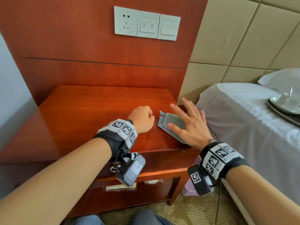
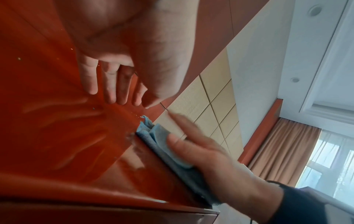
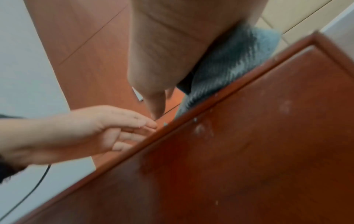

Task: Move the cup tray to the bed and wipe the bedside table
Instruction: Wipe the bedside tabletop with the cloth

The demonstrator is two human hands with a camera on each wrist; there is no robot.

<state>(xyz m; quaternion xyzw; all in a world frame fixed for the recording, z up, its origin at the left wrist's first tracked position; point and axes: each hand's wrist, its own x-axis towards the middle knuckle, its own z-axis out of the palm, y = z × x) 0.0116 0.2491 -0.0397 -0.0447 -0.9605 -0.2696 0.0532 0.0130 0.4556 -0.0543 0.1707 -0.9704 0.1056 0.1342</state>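
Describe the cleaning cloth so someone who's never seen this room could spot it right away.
Find the red-brown bedside table beside the bed. Near its front right corner, under the right hand, lies the cloth: folded, blue-grey, the only fabric on the wood.

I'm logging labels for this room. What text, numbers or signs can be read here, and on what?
No words or numbers are readable.
Middle switch plate: two round icons, too small to read.
Right switch plate: faint marks, illegible.
Wrist bands: black-and-white square marker codes, no text.
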